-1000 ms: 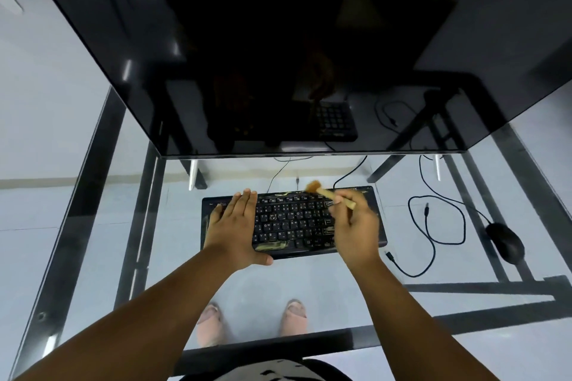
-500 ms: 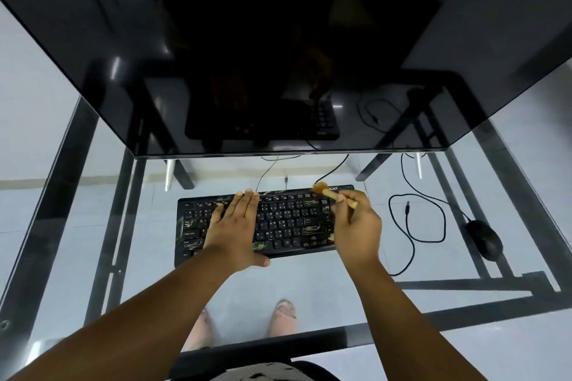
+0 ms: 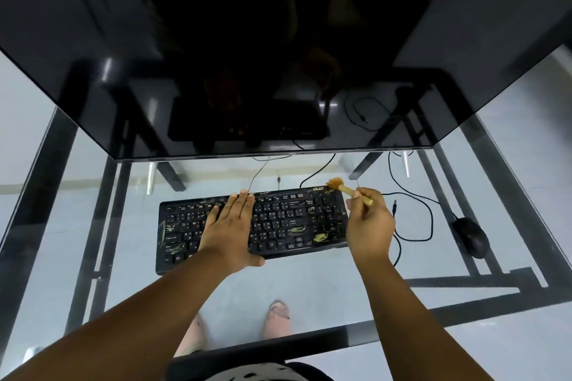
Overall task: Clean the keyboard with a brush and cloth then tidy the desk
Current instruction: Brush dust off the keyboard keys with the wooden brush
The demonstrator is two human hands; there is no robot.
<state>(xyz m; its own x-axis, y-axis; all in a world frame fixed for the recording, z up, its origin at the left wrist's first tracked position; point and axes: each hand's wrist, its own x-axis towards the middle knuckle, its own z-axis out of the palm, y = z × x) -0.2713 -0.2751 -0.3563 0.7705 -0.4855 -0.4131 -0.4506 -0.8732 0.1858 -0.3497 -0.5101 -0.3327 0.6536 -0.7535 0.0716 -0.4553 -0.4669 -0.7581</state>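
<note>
A black keyboard (image 3: 288, 219) with worn, smudged keys lies on the glass desk (image 3: 309, 294) in front of the monitor. My left hand (image 3: 229, 226) lies flat on the keys left of centre, fingers straight, thumb over the front edge. My right hand (image 3: 370, 226) grips the wooden handle of a small brush (image 3: 343, 188). Its tan bristles sit at the keyboard's far right corner, near the logo. No cloth is in view.
A large dark monitor (image 3: 278, 56) hangs over the far half of the desk. A black mouse (image 3: 471, 237) lies at the right, with a loose black cable (image 3: 428, 219) looped between it and the keyboard. My feet show through the glass.
The brush and my right hand have shifted rightwards along the keyboard's far edge to its right corner. My left hand has stayed flat on the keys while the view shifted.
</note>
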